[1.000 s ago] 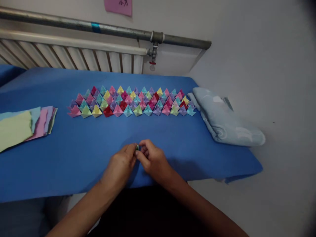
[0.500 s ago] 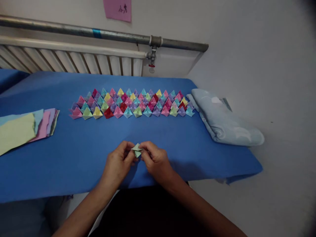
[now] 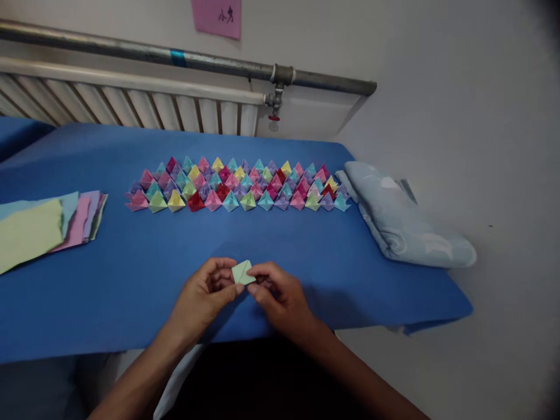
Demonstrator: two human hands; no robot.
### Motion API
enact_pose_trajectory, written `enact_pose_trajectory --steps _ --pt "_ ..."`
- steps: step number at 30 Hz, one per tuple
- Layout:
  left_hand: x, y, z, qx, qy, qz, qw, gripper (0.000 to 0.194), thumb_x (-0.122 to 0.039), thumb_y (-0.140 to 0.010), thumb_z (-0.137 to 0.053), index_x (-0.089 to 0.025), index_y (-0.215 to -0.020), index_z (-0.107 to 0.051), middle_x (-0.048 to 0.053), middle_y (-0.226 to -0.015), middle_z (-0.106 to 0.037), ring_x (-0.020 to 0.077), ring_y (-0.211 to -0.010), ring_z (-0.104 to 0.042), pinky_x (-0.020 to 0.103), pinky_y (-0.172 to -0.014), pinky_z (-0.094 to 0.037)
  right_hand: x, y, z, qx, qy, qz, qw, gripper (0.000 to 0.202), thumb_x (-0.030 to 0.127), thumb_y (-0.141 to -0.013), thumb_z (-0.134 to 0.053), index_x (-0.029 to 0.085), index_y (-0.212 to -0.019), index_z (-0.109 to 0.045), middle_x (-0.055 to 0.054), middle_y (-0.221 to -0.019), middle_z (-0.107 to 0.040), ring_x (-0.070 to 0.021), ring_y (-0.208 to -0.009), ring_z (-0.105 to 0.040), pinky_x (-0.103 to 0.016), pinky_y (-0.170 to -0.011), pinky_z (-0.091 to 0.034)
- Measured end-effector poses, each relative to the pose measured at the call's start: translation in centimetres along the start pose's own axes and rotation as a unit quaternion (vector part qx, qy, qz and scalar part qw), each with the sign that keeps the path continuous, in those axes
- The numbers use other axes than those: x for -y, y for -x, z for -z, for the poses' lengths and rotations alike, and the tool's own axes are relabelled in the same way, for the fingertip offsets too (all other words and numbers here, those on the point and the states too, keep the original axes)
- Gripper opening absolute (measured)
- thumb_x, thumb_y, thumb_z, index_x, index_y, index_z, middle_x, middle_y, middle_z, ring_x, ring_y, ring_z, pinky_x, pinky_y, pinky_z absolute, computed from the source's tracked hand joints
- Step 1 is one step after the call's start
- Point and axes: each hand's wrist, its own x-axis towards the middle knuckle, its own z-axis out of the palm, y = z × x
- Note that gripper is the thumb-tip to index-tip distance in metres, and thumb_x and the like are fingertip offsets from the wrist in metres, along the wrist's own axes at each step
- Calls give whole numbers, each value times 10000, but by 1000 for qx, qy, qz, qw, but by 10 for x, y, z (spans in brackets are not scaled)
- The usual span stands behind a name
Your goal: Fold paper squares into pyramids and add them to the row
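Note:
Between my two hands is a small piece of pale green folded paper [image 3: 243,272], flattened into a diamond-like square with a crease across it. My left hand [image 3: 205,291] pinches its left and lower edge between thumb and fingers. On the other side my right hand [image 3: 280,291] grips the right edge with thumb and forefinger. Both hands are just above the front part of the blue-covered surface [image 3: 144,280]. Beyond them stand rows of folded paper boats [image 3: 248,201] in pink, blue, green, yellow, purple and red.
Sheets of coloured paper [image 3: 32,227] lie stacked at the left, a yellow-green one on top. A folded light-blue blanket [image 3: 394,216] rests at the right by the wall. Behind the surface are a white radiator [image 3: 144,108], a metal pipe [image 3: 131,55] and a red-handled valve [image 3: 274,118].
The green paper was a pointed, opened-out shape and is now a flat diamond. My fingers have shifted around its edges, and my hands sit slightly lower. The view has turned slightly left.

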Motion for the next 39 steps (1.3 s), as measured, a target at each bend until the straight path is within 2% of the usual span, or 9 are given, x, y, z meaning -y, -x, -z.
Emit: enact_pose_trajectory --steps 5,9,12,15,21,25,29,33,39 --pt "-2 1 -3 4 5 16 1000 491 -337 -594 -789 -188 -1007 -569 -23 -762 -651 132 -722 -633 282 -700 -517 5 -10 -4 7 -107 -164 981 165 325 -779 -628 212 -890 -580 25 -747 -594 -114 -650 -549 -242 -620 -460" --pt "-1 0 -2 22 -8 16 1000 385 -365 -613 -766 -184 -906 -594 -17 -754 -649 126 -710 -608 271 -690 -497 6 -14 -5 38 -112 -183 976 111 320 -784 -606 211 -765 -601 50 -653 -557 -103 -612 -503 -234 -610 -419" --pt "-3 -1 3 76 -68 15 995 247 -407 -701 -692 -183 -768 -612 -14 -701 -639 128 -680 -590 270 -672 -472 5 -14 -4 45 -105 -183 977 120 329 -796 -593 217 -755 -607 54 -635 -545 -102 -591 -485 -225 -575 -393" --pt "-7 0 8 116 -137 -1 984 265 -426 -775 -614 -187 -662 -599 -17 -616 -611 126 -617 -558 264 -626 -439 5 -14 -1 53 -102 -174 978 135 337 -802 -591 217 -745 -611 50 -635 -547 -101 -584 -473 -222 -563 -382" --pt "-13 5 8 123 -157 -56 978 269 -384 -826 -572 -197 -634 -593 -14 -601 -625 124 -601 -548 251 -612 -421 10 -17 3 78 -148 -227 960 200 386 -807 -601 206 -721 -596 45 -609 -558 -100 -557 -483 -228 -568 -373" --pt "-14 8 9 126 -154 -49 979 282 -395 -822 -576 -195 -622 -581 -20 -577 -590 113 -561 -498 241 -564 -374 12 -18 3 83 -121 -201 968 242 397 -832 -565 197 -701 -597 37 -621 -550 -101 -575 -472 -230 -576 -360" --pt "-13 8 10 149 -150 -48 976 293 -411 -831 -572 -195 -632 -571 -20 -592 -580 114 -574 -485 241 -564 -362 10 -17 1 90 -175 -214 957 266 408 -842 -533 205 -671 -543 58 -560 -478 -97 -523 -410 -228 -532 -330" --pt "-12 5 11 133 -146 -31 980 293 -411 -808 -595 -190 -621 -548 -27 -580 -554 107 -563 -470 234 -560 -362 11 -17 1 77 -101 -167 978 239 372 -864 -529 204 -700 -569 51 -611 -493 -102 -579 -431 -229 -577 -350" --pt "-15 4 16 144 -186 -38 971 318 -437 -833 -559 -182 -645 -591 -35 -586 -527 98 -558 -433 227 -539 -331 11 -18 2 123 -79 -130 981 227 373 -870 -531 195 -736 -570 49 -640 -481 -101 -607 -424 -226 -601 -360"
